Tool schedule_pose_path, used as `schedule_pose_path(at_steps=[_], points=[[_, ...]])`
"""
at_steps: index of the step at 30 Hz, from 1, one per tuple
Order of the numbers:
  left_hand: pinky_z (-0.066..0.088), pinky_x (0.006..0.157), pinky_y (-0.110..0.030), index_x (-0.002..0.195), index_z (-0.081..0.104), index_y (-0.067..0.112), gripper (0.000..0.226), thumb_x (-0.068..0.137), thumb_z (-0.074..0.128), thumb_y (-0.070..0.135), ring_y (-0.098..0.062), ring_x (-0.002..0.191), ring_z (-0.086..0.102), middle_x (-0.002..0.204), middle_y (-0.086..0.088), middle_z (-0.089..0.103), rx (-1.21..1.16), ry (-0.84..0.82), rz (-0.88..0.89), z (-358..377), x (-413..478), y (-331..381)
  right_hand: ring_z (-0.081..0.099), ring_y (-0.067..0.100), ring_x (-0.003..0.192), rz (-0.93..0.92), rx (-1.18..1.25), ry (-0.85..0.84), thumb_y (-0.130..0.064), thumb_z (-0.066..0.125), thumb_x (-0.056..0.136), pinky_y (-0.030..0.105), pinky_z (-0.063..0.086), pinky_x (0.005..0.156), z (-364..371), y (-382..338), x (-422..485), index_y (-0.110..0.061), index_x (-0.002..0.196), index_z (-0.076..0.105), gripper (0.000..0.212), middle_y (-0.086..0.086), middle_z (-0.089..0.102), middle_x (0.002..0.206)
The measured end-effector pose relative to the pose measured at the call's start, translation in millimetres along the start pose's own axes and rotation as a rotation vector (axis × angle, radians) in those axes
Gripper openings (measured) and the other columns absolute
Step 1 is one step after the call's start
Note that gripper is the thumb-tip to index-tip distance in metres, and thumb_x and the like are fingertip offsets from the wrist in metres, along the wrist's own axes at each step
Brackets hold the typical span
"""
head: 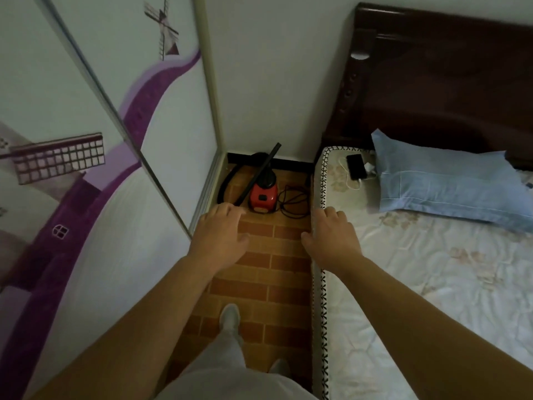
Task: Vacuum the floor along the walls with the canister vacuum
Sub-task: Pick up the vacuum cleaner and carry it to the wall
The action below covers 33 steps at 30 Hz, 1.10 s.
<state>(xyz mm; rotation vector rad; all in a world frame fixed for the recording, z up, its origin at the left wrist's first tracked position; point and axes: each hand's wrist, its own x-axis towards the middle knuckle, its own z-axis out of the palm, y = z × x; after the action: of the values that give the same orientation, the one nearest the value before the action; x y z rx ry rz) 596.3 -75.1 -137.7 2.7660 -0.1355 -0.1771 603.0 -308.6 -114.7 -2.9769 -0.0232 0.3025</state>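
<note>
Canister vacuum (pixel 263 197), red with a black top, sits on the brick-patterned floor (pixel 271 272) at the far end of a narrow lane, close to the black baseboard (pixel 297 163) under the white wall (pixel 274 82). Its black wand (pixel 259 176) rises at a slant across the body, upper end against the wall. The black hose (pixel 227 180) loops along the foot of the wardrobe door (pixel 86 140) on the left. A dark cord (pixel 291 203) lies in loose coils between the vacuum and the bed's mattress edge (pixel 318 284).

The lane is bounded by the wardrobe's bottom track on the left and the stitched mattress edge on the right. The strip of floor from the vacuum back to the person's white shoe (pixel 230 316) shows bare tile.

Both arms reach forward. The left hand (pixel 220 232) hangs over the floor beside the wardrobe corner, its grip loose with fingers relaxed and holding nothing. Its fingertips overlap the wand's lower end in this view, and I cannot tell whether they touch. The right hand (pixel 334 238) is over the mattress edge, fingers spread and slack, grasping nothing.

On the bed lie a blue pillow (pixel 447 186) and a dark phone (pixel 356 166) by the headboard (pixel 447 82).
</note>
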Motion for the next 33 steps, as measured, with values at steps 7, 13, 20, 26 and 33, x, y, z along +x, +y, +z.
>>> schedule_pose_path(at_steps=[7,13,20,26,33], points=[[0.034,0.114,-0.041,0.144,0.047,0.024,0.054,0.094,0.059,0.041,-0.020,0.135,0.041,0.144,0.002,0.048,0.003,-0.053,0.040,-5.9,104.7,-53.1,0.047,0.031,0.125,0.030,0.000,-0.062,-0.036,0.054,0.097,0.044,0.044,0.101,0.8,-45.6,113.2,-0.015,0.139,0.048,0.047,0.010,0.052,0.135],[0.033,0.116,-0.040,0.147,0.045,0.024,0.056,0.095,0.059,0.040,-0.019,0.139,0.039,0.148,0.002,0.045,0.006,-0.114,0.098,-9.6,175.4,-64.2,0.047,0.030,0.124,0.080,0.024,-0.079,-0.033,0.054,0.097,0.044,0.043,0.103,-3.0,-55.8,174.1,-0.014,0.139,0.048,0.046,0.010,0.052,0.135],[0.036,0.115,-0.041,0.145,0.046,0.027,0.055,0.093,0.060,0.040,-0.018,0.137,0.042,0.145,0.005,0.047,-0.017,-0.149,0.101,0.8,245.6,-58.7,0.047,0.029,0.125,0.116,0.057,-0.134,-0.031,0.054,0.097,0.044,0.045,0.101,-1.2,-37.3,242.7,-0.015,0.139,0.048,0.046,0.009,0.051,0.136],[0.035,0.117,-0.043,0.147,0.044,0.025,0.058,0.093,0.063,0.035,-0.018,0.139,0.041,0.149,0.003,0.045,-0.008,-0.189,0.047,7.8,311.8,-41.2,0.047,0.029,0.122,0.096,0.099,-0.174,-0.032,0.054,0.097,0.044,0.048,0.099,-6.2,-7.7,319.7,-0.014,0.131,0.050,0.039,0.009,0.052,0.131],[0.035,0.115,-0.040,0.145,0.047,0.022,0.056,0.093,0.061,0.034,-0.019,0.136,0.042,0.146,0.002,0.048,0.003,-0.210,0.016,9.8,384.1,-40.7,0.048,0.032,0.124,0.059,0.104,-0.231,-0.034,0.053,0.099,0.046,0.047,0.099,-9.2,10.7,399.7,-0.013,0.136,0.050,0.042,0.011,0.051,0.133]])
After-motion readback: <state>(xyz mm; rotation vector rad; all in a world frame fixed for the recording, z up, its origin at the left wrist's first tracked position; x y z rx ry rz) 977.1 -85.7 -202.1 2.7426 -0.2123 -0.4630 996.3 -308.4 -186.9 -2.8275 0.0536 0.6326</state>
